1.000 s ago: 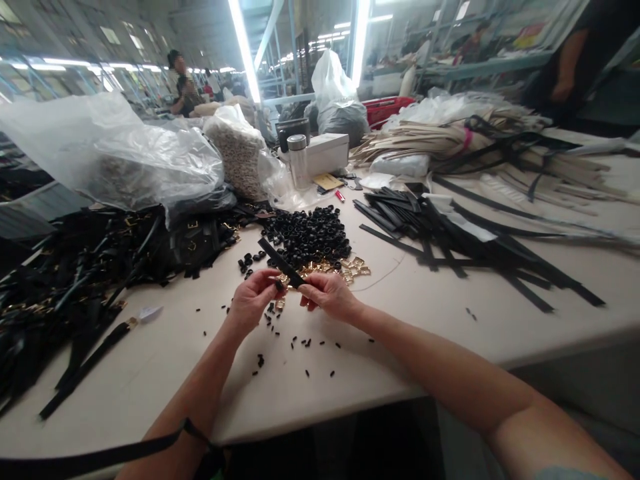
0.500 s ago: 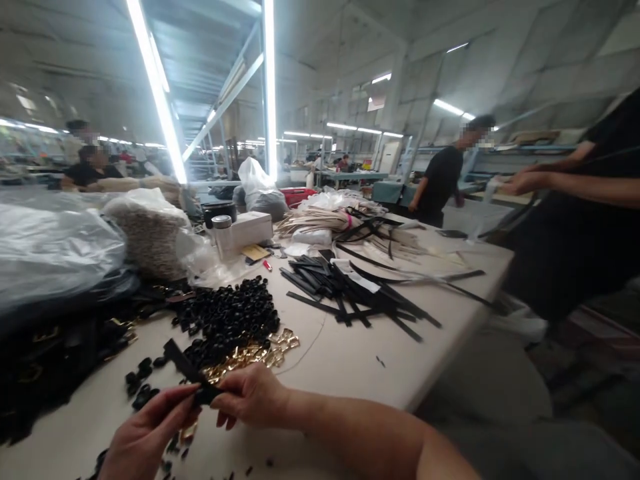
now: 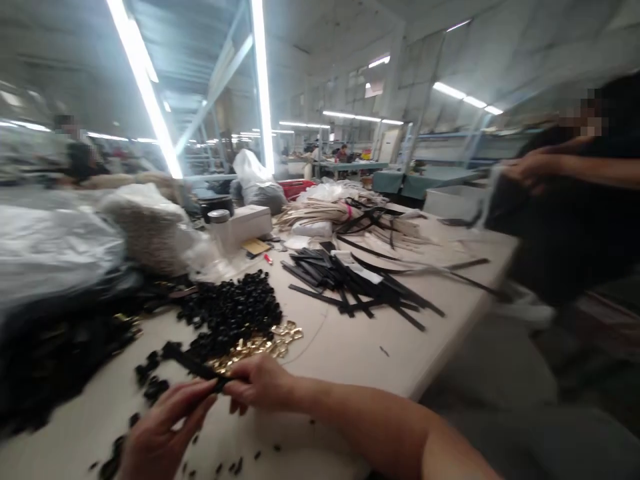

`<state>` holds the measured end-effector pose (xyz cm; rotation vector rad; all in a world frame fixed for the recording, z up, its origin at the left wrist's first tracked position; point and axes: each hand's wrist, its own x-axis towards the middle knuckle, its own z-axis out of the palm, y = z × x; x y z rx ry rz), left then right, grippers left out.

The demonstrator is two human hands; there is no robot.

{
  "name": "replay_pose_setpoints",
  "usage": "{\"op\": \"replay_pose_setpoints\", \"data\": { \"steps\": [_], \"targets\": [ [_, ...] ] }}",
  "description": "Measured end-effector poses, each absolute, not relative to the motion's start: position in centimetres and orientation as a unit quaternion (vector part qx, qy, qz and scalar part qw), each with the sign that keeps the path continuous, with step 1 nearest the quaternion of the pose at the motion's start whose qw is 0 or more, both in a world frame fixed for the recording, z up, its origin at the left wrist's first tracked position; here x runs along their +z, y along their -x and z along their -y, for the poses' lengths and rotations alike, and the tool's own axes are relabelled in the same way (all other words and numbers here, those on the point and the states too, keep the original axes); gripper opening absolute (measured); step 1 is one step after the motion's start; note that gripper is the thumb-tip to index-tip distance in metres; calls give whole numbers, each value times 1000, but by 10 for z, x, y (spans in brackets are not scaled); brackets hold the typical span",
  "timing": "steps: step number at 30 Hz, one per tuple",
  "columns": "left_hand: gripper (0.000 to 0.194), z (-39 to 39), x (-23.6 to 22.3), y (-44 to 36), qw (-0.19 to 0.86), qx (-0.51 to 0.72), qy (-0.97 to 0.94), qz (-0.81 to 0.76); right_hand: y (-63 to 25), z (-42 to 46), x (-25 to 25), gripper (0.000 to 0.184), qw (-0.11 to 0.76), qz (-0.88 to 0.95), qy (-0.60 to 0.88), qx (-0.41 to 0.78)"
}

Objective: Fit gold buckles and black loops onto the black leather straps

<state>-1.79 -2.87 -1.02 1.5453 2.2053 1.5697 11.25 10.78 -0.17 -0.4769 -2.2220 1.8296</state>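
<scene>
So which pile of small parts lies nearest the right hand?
The gold metal pieces, just beyond the right hand; the pile of black loops lies mostly farther back.

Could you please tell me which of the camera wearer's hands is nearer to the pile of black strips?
Right. The right hand is left of the pile of black strips, on its near side; the left hand is farther left.

Cannot fully see the strip (image 3: 189,361) behind right hand (image 3: 263,382) and left hand (image 3: 167,423), the latter cut off below; cannot make out pieces in the blurred dark heap (image 3: 55,363).
</scene>
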Motion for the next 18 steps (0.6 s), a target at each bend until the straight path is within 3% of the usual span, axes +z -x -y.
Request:
{"op": "replay_pose_setpoints", "data": {
  "steps": [5, 18],
  "targets": [
    [12, 24, 4, 15, 32, 505, -542, -671, -110, -113, -10, 22, 132, 803, 139, 565],
    [11, 20, 3, 7, 97, 527, -487, -689, -107, -113, -11, 14, 126, 770, 95, 619]
  ]
}}
